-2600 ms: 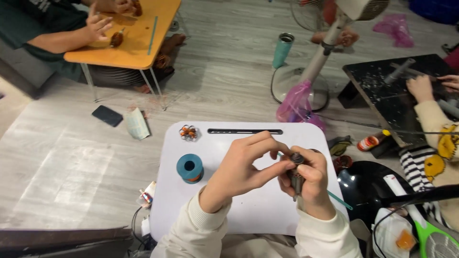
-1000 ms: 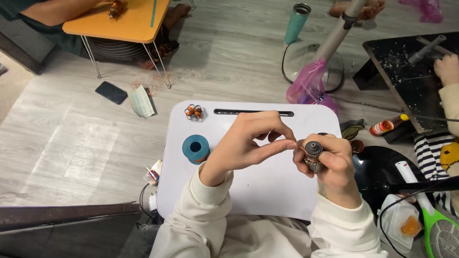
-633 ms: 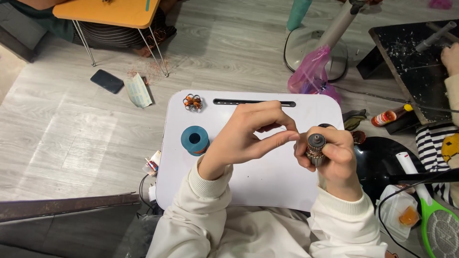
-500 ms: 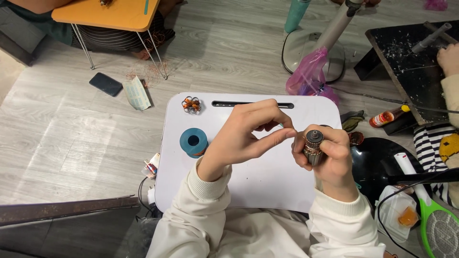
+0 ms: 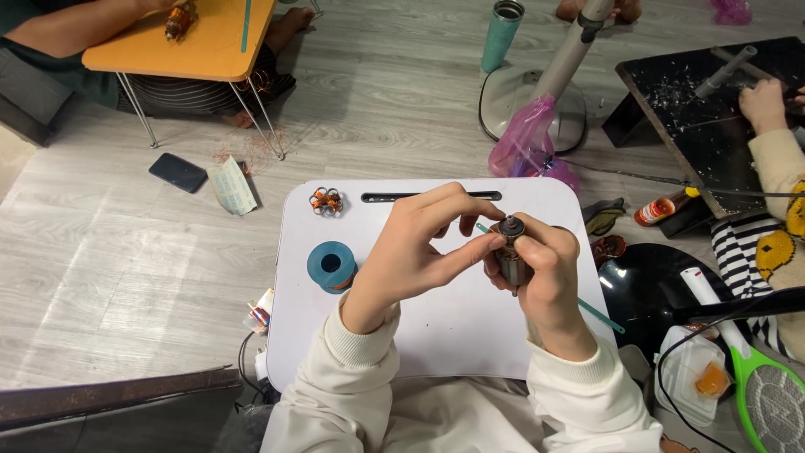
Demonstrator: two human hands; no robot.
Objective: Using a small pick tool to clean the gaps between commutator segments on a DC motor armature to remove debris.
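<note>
My right hand (image 5: 545, 281) grips a small dark motor rotor (image 5: 509, 252) upright above the white lap table (image 5: 436, 327). My left hand (image 5: 415, 252) reaches across from the left, with its thumb and forefinger pinched at the top of the rotor. A blue spool of copper wire (image 5: 331, 266) stands on the table left of my hands. A small copper-wound part (image 5: 326, 201) lies near the table's far left corner. A thin green stick (image 5: 599, 315) pokes out from under my right hand.
Another person sits at an orange table (image 5: 189, 42) at the top left. A second person's hand (image 5: 761, 101) works at a black board on the right. A phone (image 5: 178, 173), a fan base (image 5: 528, 101), a teal tumbler (image 5: 501, 23) and a small bottle (image 5: 661, 210) lie on the floor.
The view has shifted a little, and my hands stay together on the rotor. My left fingers have closed in on its top end.
</note>
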